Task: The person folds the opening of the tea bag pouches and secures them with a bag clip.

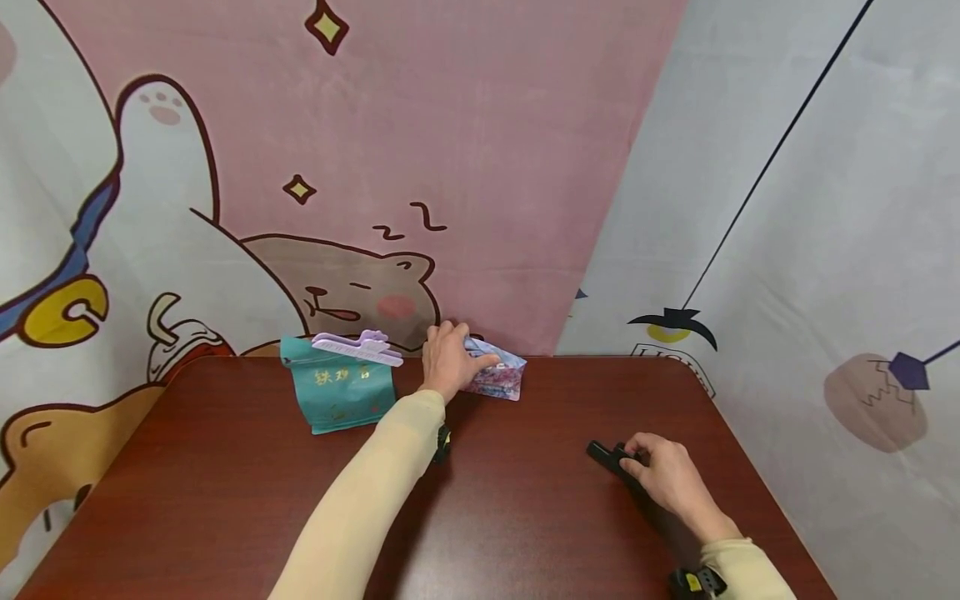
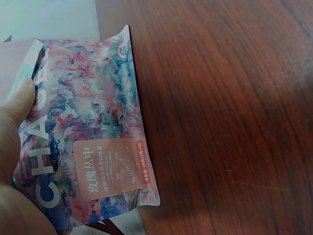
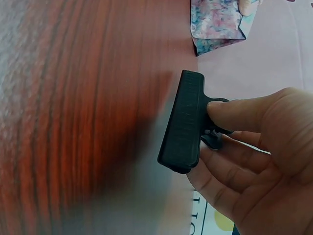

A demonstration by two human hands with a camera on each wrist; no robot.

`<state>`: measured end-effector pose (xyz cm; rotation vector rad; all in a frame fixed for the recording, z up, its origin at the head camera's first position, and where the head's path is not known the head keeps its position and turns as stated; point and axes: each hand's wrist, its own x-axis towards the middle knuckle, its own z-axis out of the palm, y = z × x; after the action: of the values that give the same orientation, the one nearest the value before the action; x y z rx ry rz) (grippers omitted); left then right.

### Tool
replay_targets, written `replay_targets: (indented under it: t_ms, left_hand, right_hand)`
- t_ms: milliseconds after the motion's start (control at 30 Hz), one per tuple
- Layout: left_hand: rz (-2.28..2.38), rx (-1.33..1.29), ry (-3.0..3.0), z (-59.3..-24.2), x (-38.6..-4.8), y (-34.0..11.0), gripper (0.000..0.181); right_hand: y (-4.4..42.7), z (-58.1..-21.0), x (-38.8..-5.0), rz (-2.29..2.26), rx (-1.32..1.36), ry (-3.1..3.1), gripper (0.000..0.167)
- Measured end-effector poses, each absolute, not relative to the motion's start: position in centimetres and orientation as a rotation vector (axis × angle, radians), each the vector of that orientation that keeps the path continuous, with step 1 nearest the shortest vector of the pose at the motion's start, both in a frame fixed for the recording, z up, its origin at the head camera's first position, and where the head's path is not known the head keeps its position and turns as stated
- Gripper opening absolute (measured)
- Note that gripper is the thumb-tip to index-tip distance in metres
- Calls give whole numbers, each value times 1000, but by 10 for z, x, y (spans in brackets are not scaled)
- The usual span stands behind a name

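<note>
At the back edge of the table my left hand (image 1: 448, 360) grips the top of a colourful tea bag pouch (image 1: 497, 372). In the left wrist view the thumb presses on the pouch's (image 2: 93, 98) front near its folded upper edge, and the fingers behind are mostly hidden. Nearer the front right, my right hand (image 1: 667, 473) pinches a black bag clip (image 3: 183, 122) by its handles, thumb on one side and fingers on the other. The clip's long bar points away from the palm, and its jaws look closed. A gap of table separates clip and pouch.
Left of the pouch stands a teal pouch (image 1: 341, 396) with a lilac clip (image 1: 358, 346) across its top. The brown wooden table (image 1: 510, 500) meets a printed cloth backdrop (image 1: 517, 167) at the back and another cloth side at the right.
</note>
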<state>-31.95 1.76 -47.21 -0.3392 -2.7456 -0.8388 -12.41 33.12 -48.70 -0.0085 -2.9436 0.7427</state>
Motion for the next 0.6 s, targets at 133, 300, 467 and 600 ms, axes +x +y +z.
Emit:
replay_targets:
  t_ms: [133, 300, 467, 600]
  left_hand:
    - [-839, -337, -2743, -472, -320, 18, 58]
    - [-841, -339, -2746, -472, -319, 18, 59]
    - [-836, -340, -2748, -472, -318, 18, 59]
    - [-838, -342, -2749, -472, -318, 17, 59]
  right_hand:
    - [328, -485, -126, 753, 9, -2909, 15]
    - [323, -484, -126, 763, 15, -2886, 14]
    - [319, -484, -129, 755, 19, -2865, 13]
    - [316, -484, -132, 770, 19, -2853, 11]
